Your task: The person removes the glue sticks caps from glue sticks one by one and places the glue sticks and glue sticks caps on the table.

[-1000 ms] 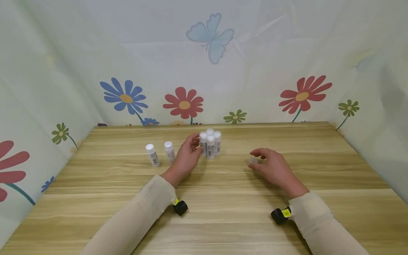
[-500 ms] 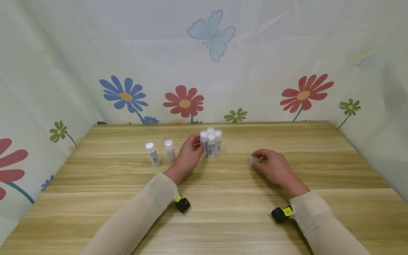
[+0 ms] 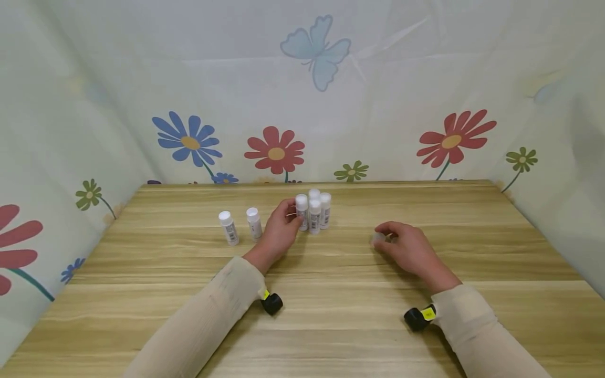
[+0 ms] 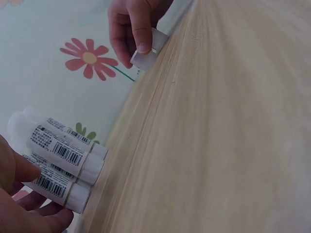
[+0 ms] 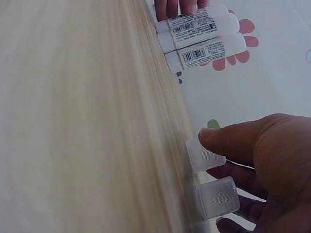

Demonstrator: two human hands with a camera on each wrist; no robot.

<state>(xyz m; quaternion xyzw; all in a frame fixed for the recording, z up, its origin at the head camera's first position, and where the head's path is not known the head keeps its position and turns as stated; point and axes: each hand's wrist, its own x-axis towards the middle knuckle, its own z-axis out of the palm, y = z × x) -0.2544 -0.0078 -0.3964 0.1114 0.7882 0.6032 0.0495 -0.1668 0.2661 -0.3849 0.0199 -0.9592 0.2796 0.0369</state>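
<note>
My left hand (image 3: 279, 231) grips a white glue stick (image 3: 301, 203) at the left of a tight group of upright glue sticks, thumb on the near side and fingers behind. Barcode labels show on the grouped glue sticks (image 4: 60, 148) in the left wrist view. My right hand (image 3: 408, 249) pinches a translucent cap (image 5: 206, 156) low at the table, its thumb on the cap's side. A second ribbed cap (image 5: 218, 198) stands beside it, close to the other fingers. Whether those fingers touch the second cap is unclear.
Two more upright glue sticks (image 3: 229, 228) stand apart, left of my left hand. The wooden table (image 3: 331, 310) meets a flower-printed curtain (image 3: 387, 105) at its back edge, and more curtain hangs at both sides.
The gripped glue stick has shifted slightly left, and a narrow gap shows between it and the group. My right hand has stayed nearly in place at the caps.
</note>
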